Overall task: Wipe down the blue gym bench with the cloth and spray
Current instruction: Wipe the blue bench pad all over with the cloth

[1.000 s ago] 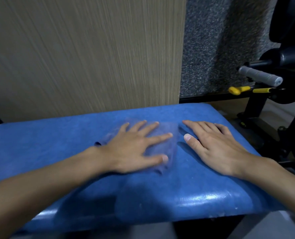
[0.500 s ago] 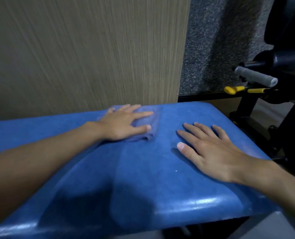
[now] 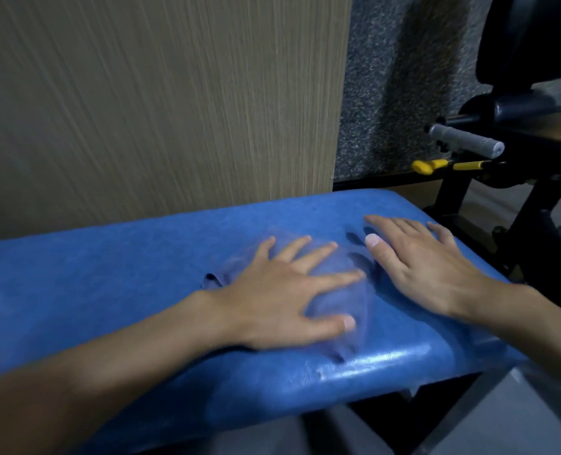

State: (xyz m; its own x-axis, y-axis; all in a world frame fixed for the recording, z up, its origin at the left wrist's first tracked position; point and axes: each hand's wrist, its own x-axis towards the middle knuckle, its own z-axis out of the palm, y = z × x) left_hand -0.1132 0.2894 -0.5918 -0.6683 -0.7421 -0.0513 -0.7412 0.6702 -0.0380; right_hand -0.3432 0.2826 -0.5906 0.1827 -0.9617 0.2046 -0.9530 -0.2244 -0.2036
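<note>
- We see the left hand (image 3: 282,290) spread flat, palm down, on the cloth (image 3: 335,303); its fingers are splayed and it pins the cloth by pressure rather than by a closed grasp.
- We see the right hand (image 3: 426,267) lying open and flat on the bare bench (image 3: 108,274), just beside the cloth's right edge, holding nothing; we judge that it steadies the body.
- The cloth lies toward the right end of the bench, between the far edge and the near edge, with one corner hanging close to the near edge.
- The bench's long axis runs left to right across our view. The wide unwiped-looking stretch lies to the left of the left hand, so we judge that the next stroke runs leftward along that axis, led by the left hand, which is already on the cloth.
- The cloth is thin, soft and bluish-grey, and blurred at its edges; it wrinkles under the palm.
- The bench top is padded, blue, finely grained, with rounded corners and a glossy sheen along the near edge.
- We see no spray bottle.
- Behind the bench stand a wood-grain panel (image 3: 157,110) and a speckled grey wall (image 3: 387,93).
</note>
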